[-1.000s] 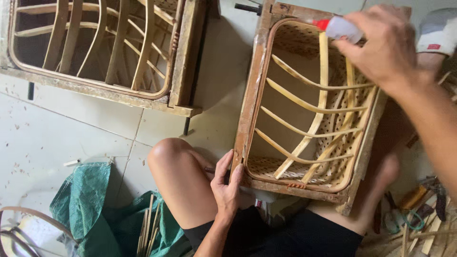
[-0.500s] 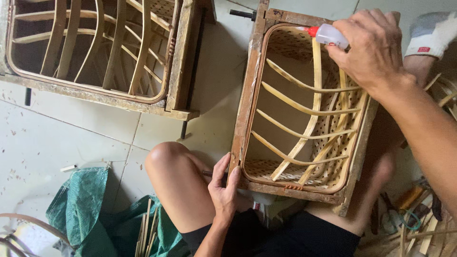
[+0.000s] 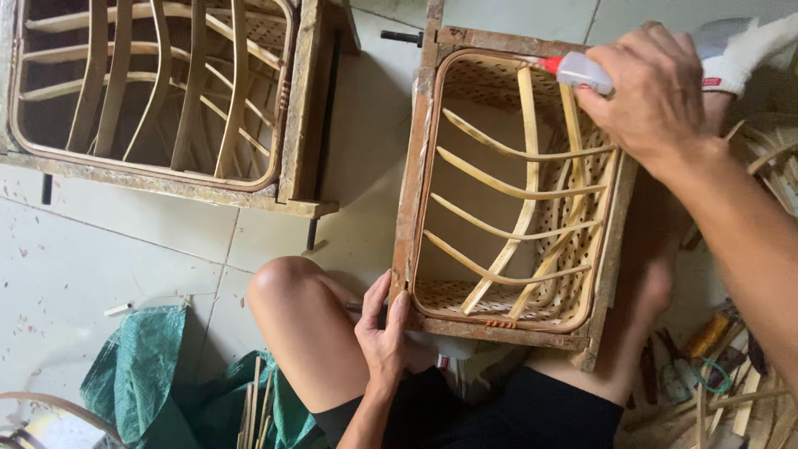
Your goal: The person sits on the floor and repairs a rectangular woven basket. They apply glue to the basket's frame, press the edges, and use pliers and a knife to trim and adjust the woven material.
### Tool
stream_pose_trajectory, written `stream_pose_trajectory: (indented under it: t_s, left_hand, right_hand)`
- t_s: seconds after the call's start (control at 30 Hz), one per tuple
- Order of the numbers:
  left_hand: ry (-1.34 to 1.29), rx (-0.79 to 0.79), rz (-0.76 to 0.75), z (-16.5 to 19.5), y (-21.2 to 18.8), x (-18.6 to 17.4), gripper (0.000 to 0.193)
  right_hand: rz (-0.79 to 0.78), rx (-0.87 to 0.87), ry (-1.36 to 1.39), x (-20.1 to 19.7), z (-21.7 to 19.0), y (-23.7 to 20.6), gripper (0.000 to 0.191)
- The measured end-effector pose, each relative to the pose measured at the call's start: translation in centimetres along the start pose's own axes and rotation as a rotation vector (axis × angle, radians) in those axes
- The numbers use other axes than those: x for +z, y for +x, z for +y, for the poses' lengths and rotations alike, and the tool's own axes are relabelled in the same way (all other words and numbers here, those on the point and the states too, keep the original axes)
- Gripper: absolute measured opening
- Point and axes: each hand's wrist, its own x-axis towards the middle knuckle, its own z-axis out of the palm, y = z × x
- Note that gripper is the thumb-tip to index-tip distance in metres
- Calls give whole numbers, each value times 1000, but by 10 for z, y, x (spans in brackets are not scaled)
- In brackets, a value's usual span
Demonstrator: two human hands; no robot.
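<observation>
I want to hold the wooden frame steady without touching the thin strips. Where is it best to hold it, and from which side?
Grip the frame on its wooden edge, at the near corner by the knee, coming from outside. The left hand already clasps there. The edge is thick and flat; the bamboo strips inside look thin and bent. The right hand holds a glue bottle at the far rim.

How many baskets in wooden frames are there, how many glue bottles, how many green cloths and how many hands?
Baskets in wooden frames: 2, one by the left hand, and one further off
Glue bottles: 1, in the right hand
Green cloths: 1
Hands: 2
Total: 6
</observation>
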Motion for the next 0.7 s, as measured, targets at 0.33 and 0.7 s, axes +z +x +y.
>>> stream_pose_trajectory:
  t_s: [0.33,0.7]
  left_hand:
    - [10,-14,5,10,-2,3,39]
    - [-10,-23,33,2,-6,4,39]
  right_hand:
    - [-69,40,-20,22,21,-28,25]
    - [-20,141,17,-3,39,-57,21]
